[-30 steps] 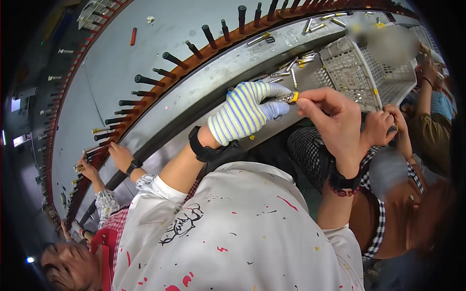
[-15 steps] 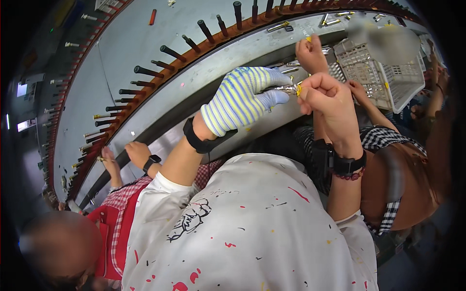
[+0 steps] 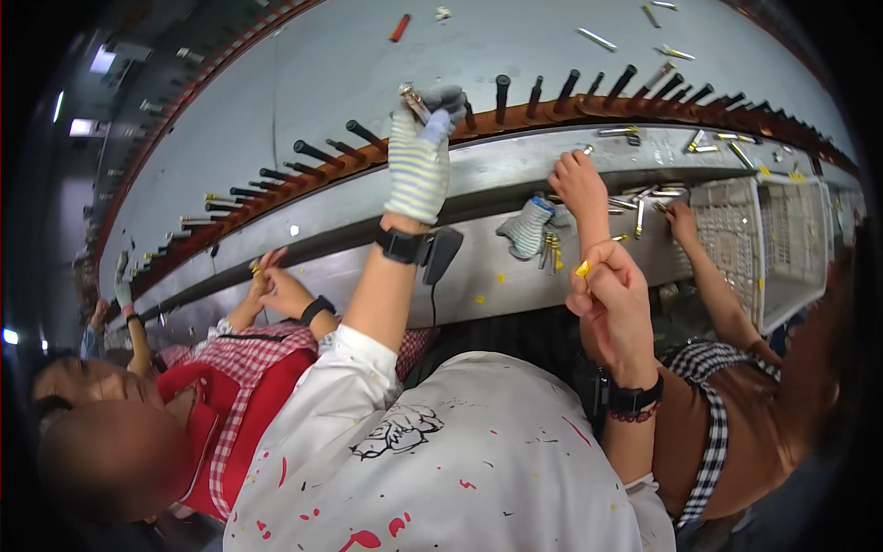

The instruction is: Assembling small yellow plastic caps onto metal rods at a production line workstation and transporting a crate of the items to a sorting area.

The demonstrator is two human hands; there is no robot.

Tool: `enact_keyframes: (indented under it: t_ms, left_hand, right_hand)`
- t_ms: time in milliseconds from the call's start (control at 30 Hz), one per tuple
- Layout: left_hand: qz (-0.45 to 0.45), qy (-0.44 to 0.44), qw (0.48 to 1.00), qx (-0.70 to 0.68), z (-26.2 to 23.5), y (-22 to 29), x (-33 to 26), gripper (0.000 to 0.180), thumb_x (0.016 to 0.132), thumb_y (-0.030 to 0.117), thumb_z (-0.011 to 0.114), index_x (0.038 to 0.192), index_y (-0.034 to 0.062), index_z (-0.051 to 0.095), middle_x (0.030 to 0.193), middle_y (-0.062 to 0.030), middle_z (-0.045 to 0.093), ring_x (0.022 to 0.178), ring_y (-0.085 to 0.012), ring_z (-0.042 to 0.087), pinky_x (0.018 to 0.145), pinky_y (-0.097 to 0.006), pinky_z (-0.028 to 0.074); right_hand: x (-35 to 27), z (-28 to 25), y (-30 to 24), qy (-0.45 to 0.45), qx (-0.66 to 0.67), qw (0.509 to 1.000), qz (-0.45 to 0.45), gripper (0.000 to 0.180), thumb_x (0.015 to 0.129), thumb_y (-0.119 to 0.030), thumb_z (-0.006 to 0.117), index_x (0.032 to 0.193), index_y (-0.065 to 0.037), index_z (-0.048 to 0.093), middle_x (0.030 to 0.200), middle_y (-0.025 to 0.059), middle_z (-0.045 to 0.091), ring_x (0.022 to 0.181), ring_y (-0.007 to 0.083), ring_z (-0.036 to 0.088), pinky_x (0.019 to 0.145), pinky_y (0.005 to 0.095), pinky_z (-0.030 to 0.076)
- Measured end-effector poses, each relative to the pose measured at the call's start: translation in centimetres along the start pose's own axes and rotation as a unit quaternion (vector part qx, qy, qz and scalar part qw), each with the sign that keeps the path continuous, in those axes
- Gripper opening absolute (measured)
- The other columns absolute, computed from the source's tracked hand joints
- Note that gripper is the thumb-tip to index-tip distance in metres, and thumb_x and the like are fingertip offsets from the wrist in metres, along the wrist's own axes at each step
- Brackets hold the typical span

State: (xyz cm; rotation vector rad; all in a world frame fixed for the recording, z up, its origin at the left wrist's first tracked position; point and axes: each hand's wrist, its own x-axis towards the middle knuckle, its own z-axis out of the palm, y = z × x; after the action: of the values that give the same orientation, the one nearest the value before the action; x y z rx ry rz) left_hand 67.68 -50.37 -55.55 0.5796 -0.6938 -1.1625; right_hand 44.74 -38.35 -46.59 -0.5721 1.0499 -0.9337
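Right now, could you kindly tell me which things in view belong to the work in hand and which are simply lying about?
Likely part of the work:
shiny metal tube, in the gloved left hand
small yellow piece, pinched in the bare right hand
dark pegs near the left hand

Apparently just lying about:
loose striped glove
red stick
white scrap

The gloved left hand (image 3: 418, 166) now holds the silver piece (image 3: 415, 103) farther off, by the dark pegs (image 3: 502, 92), apart from the right hand (image 3: 614, 293) and its yellow scrap (image 3: 582, 269).
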Motion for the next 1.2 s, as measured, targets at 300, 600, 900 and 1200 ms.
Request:
enact_keyframes:
  t_ms: [300, 600, 900, 1200]
  left_hand:
    - [0.184, 0.102, 0.937, 0.279, -3.2, -3.0, 4.5, 0.004, 0.087, 0.003, 0.055, 0.091, 0.0016, 0.057, 0.086, 0.0004, 0.059, 0.069, -0.0078, 0.042, 0.065, -0.022, 0.039]
    - [0.235, 0.126, 0.918, 0.292, -5.5, 0.2, 2.9, 0.015, 0.088, 0.002, 0.053, 0.101, 0.0007, 0.060, 0.095, -0.0006, 0.063, 0.074, -0.0042, 0.044, 0.070, -0.017, 0.037]
    - [0.072, 0.263, 0.843, 0.463, -3.3, -3.6, -7.9, 0.033, 0.084, 0.014, 0.058, 0.113, -0.0019, 0.055, 0.104, -0.0102, 0.061, 0.096, -0.0186, 0.054, 0.086, -0.032, 0.041]
    - [-0.051, -0.182, 0.588, 0.787, 5.8, -13.8, -0.9, 0.028, 0.081, 0.028, 0.059, 0.095, 0.0037, 0.058, 0.090, -0.0167, 0.061, 0.084, -0.0339, 0.059, 0.074, -0.043, 0.046]
  right_hand:
    - [1.9, 0.2, 2.4, -0.008, -0.181, 0.983, -0.020, 0.013, 0.083, 0.003, 0.046, 0.087, -0.001, 0.058, 0.070, -0.0001, 0.052, 0.058, 0.0060, 0.046, 0.054, 0.0187, 0.036]
    - [2.1, -2.4, 3.6, -0.030, -0.223, 0.974, -0.033, 0.012, 0.082, 0.000, 0.047, 0.083, -0.002, 0.059, 0.064, -0.0019, 0.052, 0.056, 0.0045, 0.045, 0.052, 0.0187, 0.036]
    - [5.5, -10.9, 4.6, 0.085, -0.323, 0.931, -0.147, 0.016, 0.083, 0.001, 0.046, 0.084, -0.001, 0.061, 0.074, 0.0016, 0.059, 0.062, 0.0069, 0.052, 0.059, 0.0201, 0.042]
    - [5.4, -9.6, 1.4, 0.080, -0.231, 0.962, -0.121, 0.012, 0.090, -0.010, 0.054, 0.095, 0.001, 0.059, 0.068, 0.0001, 0.057, 0.058, 0.0047, 0.050, 0.054, 0.0184, 0.041]
